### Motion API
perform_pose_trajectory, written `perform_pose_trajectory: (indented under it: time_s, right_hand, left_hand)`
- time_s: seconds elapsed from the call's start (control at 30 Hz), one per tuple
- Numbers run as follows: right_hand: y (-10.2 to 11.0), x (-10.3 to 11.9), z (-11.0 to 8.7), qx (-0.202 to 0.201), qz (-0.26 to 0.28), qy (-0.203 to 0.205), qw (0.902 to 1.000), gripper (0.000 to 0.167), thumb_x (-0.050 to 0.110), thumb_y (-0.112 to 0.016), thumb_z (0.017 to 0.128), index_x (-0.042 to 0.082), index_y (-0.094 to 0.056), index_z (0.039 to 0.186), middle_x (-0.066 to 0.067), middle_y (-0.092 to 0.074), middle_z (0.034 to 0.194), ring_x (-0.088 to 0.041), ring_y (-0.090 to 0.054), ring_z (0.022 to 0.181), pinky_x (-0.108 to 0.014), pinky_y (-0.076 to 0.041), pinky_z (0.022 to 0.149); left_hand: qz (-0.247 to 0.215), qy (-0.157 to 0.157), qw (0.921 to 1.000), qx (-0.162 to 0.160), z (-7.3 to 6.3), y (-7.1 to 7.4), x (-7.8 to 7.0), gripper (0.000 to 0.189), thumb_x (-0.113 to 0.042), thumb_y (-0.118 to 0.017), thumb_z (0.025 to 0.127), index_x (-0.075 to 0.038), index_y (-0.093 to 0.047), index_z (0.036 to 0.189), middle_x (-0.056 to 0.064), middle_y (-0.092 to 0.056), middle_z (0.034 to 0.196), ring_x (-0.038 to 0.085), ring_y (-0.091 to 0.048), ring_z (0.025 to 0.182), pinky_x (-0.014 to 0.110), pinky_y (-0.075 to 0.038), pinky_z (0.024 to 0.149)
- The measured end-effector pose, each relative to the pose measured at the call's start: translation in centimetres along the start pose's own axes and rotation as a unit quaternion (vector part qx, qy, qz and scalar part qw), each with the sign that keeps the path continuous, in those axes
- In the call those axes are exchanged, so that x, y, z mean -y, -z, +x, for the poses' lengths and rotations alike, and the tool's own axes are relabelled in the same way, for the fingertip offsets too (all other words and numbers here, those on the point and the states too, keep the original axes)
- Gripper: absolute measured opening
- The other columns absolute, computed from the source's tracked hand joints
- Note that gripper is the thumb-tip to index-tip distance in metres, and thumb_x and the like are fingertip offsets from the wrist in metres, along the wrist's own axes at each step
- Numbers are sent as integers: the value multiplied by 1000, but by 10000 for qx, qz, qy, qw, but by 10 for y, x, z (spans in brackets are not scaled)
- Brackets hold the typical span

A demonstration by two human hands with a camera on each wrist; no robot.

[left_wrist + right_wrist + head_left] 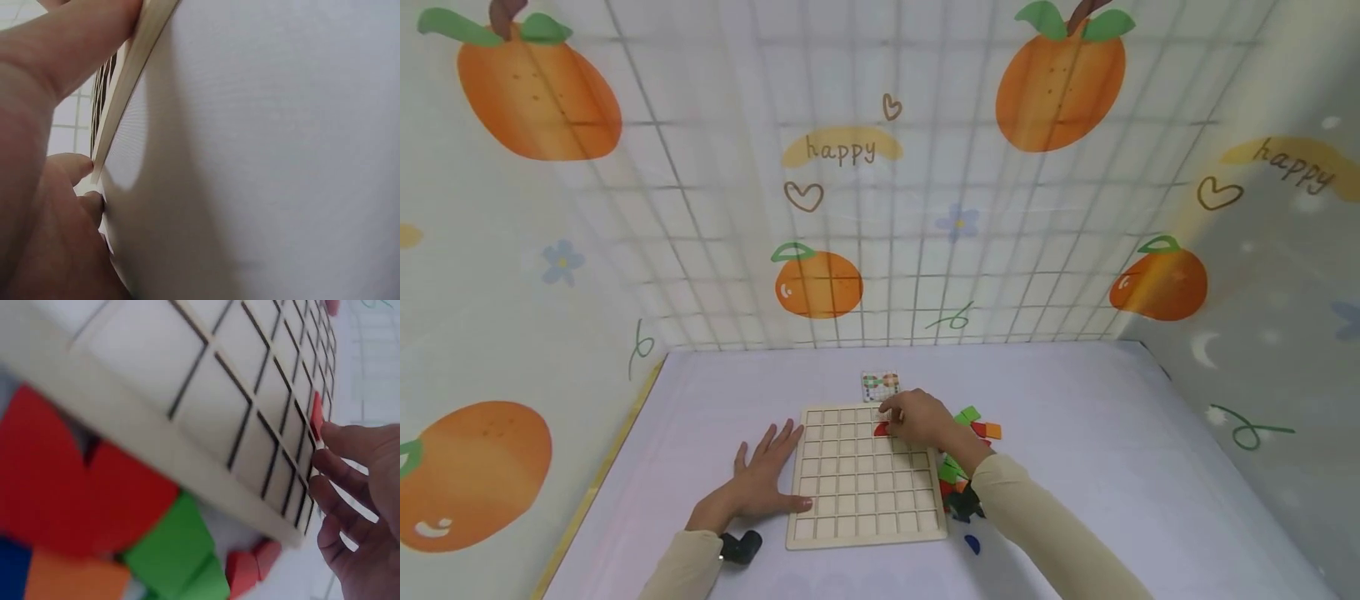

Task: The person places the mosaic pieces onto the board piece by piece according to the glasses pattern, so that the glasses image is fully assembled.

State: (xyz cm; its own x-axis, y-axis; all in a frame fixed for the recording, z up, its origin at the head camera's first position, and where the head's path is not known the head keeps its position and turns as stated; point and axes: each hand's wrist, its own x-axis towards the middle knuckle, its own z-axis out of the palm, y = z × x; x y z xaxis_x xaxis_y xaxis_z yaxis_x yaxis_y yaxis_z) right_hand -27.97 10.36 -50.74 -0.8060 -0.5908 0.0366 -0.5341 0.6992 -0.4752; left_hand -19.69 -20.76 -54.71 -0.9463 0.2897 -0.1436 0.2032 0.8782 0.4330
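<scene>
lying on white tabletop [1060, 408]: wooden grid board [846, 504]; fruit-printed fabric [722, 208] behind.

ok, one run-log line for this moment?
left hand: touching left edge of board | right hand: touching red piece on board | colored pieces: beside board's right edge

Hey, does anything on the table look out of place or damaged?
Nothing looks broken. One small oddity: a dark blue half-round piece lies on the table, a little apart from the heap of loose colored pieces beside the grid board.
</scene>
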Motion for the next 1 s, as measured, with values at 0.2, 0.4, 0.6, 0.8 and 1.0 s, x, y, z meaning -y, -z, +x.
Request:
perform_pose_trajectory:
  time_s: [0.2,0.4,0.6,0.8,1.0]
  right_hand:
    - [22,-15,-13,-18,-5,-150,9999,23,15,-72,91,9,-72,114,2,-67,88,-13,-62,76,-30,-54,66]
    - [39,-39,-36,-7,-255,-848,9961,22,18,-77,87,13,-74,108,5,-66,88,-11,-59,75,-28,-55,68]
    - [53,-64,-62,92,-385,-1537,9873,23,16,-80,83,15,-75,105,5,-65,87,-14,-57,77,-26,-55,67]
    - [65,-82,-82,114,-493,-1505,9873,24,19,-82,82,14,-75,104,3,-66,89,-16,-60,82,-30,-56,70]
    - [69,-90,-95,229,-512,-1558,9862,18,19,-82,81,15,-76,98,3,-68,92,-19,-61,87,-36,-56,76]
  left_hand:
    - [-44,55,10000,-5,-3,2,-4,125,-71,-77,62,-19,-18,159,7,-8,164,34,2,149,67,9,110]
    - [-119,17,9999,-85,-7,5,-5,124,-69,-79,63,-17,-19,159,8,-9,164,35,1,149,67,9,110]
    - [-161,4,9998,-86,-5,4,-4,125,-71,-78,62,-18,-19,159,8,-9,164,36,1,149,67,9,110]
    - [-93,27,9999,-101,-3,2,0,126,-73,-77,61,-19,-19,159,7,-9,164,35,0,149,67,9,109]
    - [-75,29,10000,-35,-1,-2,2,128,-76,-75,59,-20,-18,159,6,-8,164,34,2,149,67,11,109]
